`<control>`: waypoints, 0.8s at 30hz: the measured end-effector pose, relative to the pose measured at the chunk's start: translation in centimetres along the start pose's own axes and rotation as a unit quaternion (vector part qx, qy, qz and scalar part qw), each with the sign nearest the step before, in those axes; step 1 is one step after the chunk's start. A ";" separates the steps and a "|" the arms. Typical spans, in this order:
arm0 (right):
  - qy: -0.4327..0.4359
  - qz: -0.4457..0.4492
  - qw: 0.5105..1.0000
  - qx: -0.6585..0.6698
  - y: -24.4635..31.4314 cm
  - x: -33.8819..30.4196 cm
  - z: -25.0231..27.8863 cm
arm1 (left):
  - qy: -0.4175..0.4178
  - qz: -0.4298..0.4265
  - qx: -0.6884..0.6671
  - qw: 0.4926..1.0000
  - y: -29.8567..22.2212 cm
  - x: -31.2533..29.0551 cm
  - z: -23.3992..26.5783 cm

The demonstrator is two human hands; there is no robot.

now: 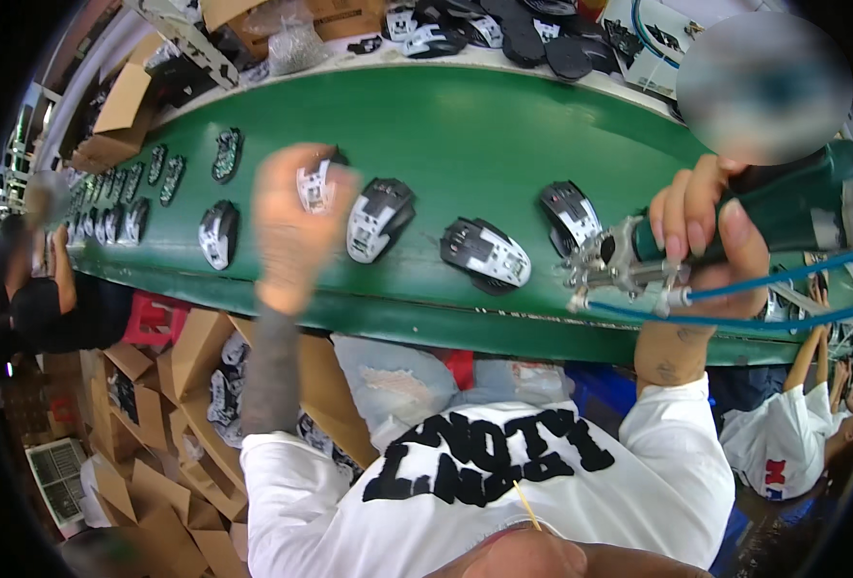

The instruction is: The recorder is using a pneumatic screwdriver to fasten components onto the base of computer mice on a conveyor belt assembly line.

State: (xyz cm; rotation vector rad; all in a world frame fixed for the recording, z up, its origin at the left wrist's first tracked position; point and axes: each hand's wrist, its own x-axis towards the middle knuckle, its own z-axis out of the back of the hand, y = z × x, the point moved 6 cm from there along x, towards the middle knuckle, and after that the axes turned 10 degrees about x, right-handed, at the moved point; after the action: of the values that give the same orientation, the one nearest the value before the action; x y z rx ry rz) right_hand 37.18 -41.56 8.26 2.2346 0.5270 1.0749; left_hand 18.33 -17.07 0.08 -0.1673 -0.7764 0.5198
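Green belt (pixel 465 125) runs across w/ mouse shells spaced in a row, undersides up, prob. so screw holes face the worker. Left hand (pixel 296 226) at 10 o'clock, fingers curled round one mouse shell (pixel 316 185), lifting it off the belt. Right hand (pixel 706 241) at 3 o'clock, fist tight on a green power screwdriver (pixel 783 207), tip aimed left, blue hose (pixel 734 289) trailing. Brown cardboard boxes (pixel 171 385) stacked at 8 o'clock, flaps open.

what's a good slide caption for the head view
Left hand grips a mouse shell on the green conveyor belt; right hand holds a powered screwdriver.
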 end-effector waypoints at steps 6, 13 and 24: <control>-0.012 -0.005 1.000 -0.002 0.8 0.0 0.9 | 0.208 -0.024 0.086 0.974 -12.1 -9.9 -11.1; -0.029 -0.014 0.999 -0.004 1.5 -0.3 0.8 | 0.390 -0.246 -0.021 0.887 -7.6 -10.0 -8.6; -0.032 -0.007 0.999 -0.002 1.6 0.0 0.6 | 0.116 0.358 -0.778 0.504 -5.0 -9.8 -8.7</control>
State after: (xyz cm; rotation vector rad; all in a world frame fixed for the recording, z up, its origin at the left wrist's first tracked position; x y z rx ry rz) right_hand 37.80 -42.95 8.95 2.2507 0.5131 0.9926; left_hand 20.57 -25.97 -10.57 -2.3304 -0.6538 0.3755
